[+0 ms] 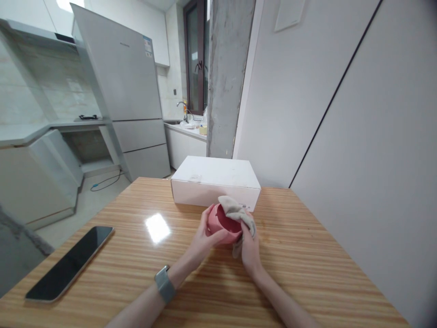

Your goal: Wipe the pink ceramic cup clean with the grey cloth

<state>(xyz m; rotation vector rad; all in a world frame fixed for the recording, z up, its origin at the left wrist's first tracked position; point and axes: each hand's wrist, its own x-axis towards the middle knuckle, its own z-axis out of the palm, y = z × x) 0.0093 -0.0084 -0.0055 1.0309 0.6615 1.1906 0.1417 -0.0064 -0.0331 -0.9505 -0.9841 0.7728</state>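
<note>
A pink, hollow, cup-like container (215,223) is tilted above the table with its opening facing up and toward me. Fingers and thumb of my left hand (204,238) are wrapped round its left side. My right hand (250,248) grips a light grey cloth (235,210) against the container's right rim. Part of the cloth lies over the far rim, and another end hangs below my right fingers. The fingertips of my right hand are partly hidden by the cloth. On my left wrist sits a watch with a grey-green band (164,283).
Just behind my hands a white box (215,175) stands on the wood-grain table (307,269). A dark-screened phone (70,264) lies at the table's left. Beyond are a fridge (119,73), a sink counter and a grey pillar (225,82); a white wall (372,159) borders the right side.
</note>
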